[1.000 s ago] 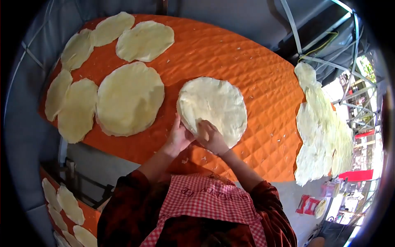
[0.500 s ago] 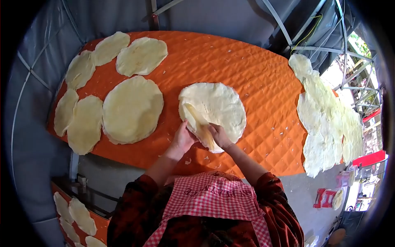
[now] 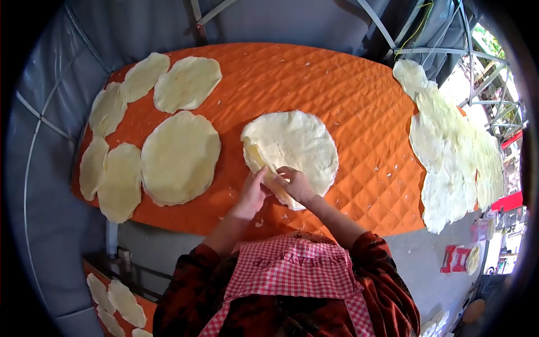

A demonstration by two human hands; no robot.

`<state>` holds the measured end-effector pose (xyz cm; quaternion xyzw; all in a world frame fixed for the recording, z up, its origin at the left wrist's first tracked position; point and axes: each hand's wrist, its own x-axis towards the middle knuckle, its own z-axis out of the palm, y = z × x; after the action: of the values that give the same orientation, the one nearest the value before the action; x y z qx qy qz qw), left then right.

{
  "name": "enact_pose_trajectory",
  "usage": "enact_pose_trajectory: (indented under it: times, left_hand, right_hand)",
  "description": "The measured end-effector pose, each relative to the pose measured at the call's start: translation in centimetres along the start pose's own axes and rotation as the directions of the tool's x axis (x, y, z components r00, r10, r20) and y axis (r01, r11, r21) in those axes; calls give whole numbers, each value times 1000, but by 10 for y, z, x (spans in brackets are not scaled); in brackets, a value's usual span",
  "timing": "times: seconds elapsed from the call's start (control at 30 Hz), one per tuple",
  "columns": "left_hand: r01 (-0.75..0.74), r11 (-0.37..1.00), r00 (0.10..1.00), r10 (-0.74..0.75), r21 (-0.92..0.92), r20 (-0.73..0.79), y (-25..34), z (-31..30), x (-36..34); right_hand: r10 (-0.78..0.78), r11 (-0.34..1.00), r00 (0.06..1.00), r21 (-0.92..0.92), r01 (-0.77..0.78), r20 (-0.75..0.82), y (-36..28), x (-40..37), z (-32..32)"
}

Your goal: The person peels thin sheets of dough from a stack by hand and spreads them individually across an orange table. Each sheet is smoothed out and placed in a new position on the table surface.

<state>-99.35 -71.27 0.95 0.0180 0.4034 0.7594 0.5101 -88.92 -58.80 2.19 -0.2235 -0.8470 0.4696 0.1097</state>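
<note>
Angled toward each other with palms inward, the left hand [image 3: 252, 195] and right hand [image 3: 297, 185] grip one folded strip [image 3: 256, 155] between them, at the near left edge of a white round [image 3: 306, 140] lying mostly beyond them on the counter [image 3: 359, 106]. Six yellowish rounds [image 3: 181, 158] lie left; overlapping sheets [image 3: 446, 154] far right cannot be counted.

A sheltered food workshop is suggested: grey sheeting [image 3: 303, 25] is hung behind metal bars [image 3: 377, 23], daylight [image 3: 456, 87] is admitted at one side, dough-like rounds [image 3: 181, 160] are spread on quilted orange cloth [image 3: 370, 135], and a gingham apron [image 3: 289, 271] is worn.
</note>
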Motion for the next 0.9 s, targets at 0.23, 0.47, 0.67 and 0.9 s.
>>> enact_pose_trajectory:
  times: [0.23,0.47,0.67,0.9]
  left_hand:
    - [-60,928,945,172,368,-279,-21,-3,14]
    - [-61,967,944,137,249,-299,20,-56,0]
    - [-3,801,933,217,599,-286,58,-207,-12]
    - [-232,942,960,262,244,-98,64,-62,-75]
  right_hand:
    - [-186,930,974,-344,132,-131,-27,-6,11]
    - [-93,993,914,-101,57,-395,46,41,-85]
    - [273,899,842,-189,-396,-465,150,-2,-275]
    - [4,725,977,-672,-151,-215,93,54,-327]
